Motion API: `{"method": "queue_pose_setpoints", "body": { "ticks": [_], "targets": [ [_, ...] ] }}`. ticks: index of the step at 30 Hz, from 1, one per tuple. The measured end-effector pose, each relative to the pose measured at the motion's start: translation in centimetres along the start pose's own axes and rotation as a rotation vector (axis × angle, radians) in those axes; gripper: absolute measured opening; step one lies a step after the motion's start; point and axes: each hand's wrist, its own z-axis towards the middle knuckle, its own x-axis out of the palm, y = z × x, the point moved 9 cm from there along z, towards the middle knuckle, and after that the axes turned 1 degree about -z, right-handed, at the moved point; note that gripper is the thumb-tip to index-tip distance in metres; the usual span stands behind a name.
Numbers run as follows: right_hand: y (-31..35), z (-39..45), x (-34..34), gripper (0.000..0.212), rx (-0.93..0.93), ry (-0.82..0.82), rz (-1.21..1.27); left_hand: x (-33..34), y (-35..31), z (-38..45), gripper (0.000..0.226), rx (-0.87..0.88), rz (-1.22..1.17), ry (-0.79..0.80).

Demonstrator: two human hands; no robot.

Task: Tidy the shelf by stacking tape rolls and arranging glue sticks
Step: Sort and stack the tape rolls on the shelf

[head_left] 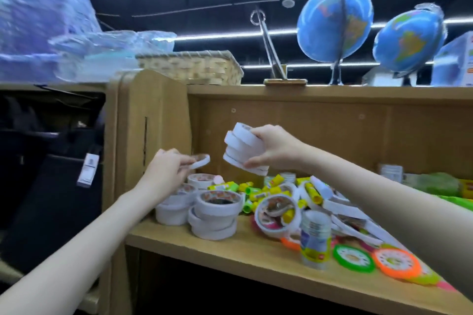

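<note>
While two globes (332, 18) and a basket (194, 66) crowd the shelf (230, 245) top, the right hand (273, 148) grips stacked tape rolls (243, 151) above scattered glue sticks (256, 194); the left hand (166, 171) pinches one thin roll (201, 161) over piled tape (215, 215).

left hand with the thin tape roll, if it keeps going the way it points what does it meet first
Probably the stack of white tape rolls gripped by the right hand; the left hand points its thin tape roll right and slightly up toward it, though depth is unclear.

Bare forearms, no visible sleeves
</note>
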Motion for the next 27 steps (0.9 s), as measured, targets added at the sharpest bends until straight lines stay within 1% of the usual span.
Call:
{"method": "queue_pose_setpoints", "body": {
  "ticks": [2,4,7,9,10,12,14,16,17,18,20,24,25,26,27],
  "targets": [
    [0.2,2.4,2.0,0.042,0.001,0.076,-0.067,1.5,2.3,0.4,0.031,-0.017,0.114,0.058],
    [0.3,5.2,3.7,0.042,0.022,0.113,-0.119,2.6,3.7,0.6,0.035,-0.01,0.237,0.062],
    [0.5,9.4,6.8,0.036,0.063,0.139,-0.183,3.9,4.6,0.2,0.037,-0.018,0.27,0.054],
    [0.3,11.9,10.0,0.038,0.073,0.159,-0.208,4.6,5.3,-0.3,0.036,-0.025,0.266,0.069],
    [0.0,12.8,11.8,0.045,0.076,0.185,-0.229,4.9,5.7,-0.4,0.036,-0.026,0.263,0.08],
    [-1.0,13.7,14.8,0.059,0.098,0.252,-0.361,5.5,6.3,-0.9,0.037,-0.017,0.27,0.091],
    [-2.0,13.8,15.5,0.069,0.132,0.23,-0.476,5.4,6.3,-1.1,0.038,0.003,0.229,0.067],
    [-2.6,13.6,15.2,0.075,0.165,0.172,-0.497,5.2,6.4,-1.0,0.036,-0.009,0.121,0.029],
    [-3.0,13.5,15.0,0.076,0.179,0.156,-0.469,5.2,6.5,-0.9,0.034,-0.021,0.059,0.013],
    [-3.5,13.4,14.8,0.075,0.189,0.163,-0.41,5.2,6.5,-0.8,0.033,-0.035,0.001,0.003],
    [-4.4,13.2,14.7,0.07,0.196,0.229,-0.273,5.3,6.2,-0.5,0.032,-0.055,-0.074,-0.003],
    [-5.6,12.5,12.6,0.039,0.149,0.258,-0.261,5.3,5.1,-0.3,0.032,-0.034,-0.123,0.011],
    [-5.4,12.1,13.1,0.034,0.099,0.324,-0.244,5.4,4.8,-0.3,0.033,-0.029,-0.117,0.025],
    [-5.0,11.6,14.1,0.034,0.045,0.424,-0.222,5.7,4.6,-0.2,0.033,-0.026,-0.104,0.041],
    [-4.6,10.7,15.4,0.041,-0.008,0.54,-0.209,6.0,4.4,-0.1,0.034,-0.028,-0.093,0.057]
  ]
}}
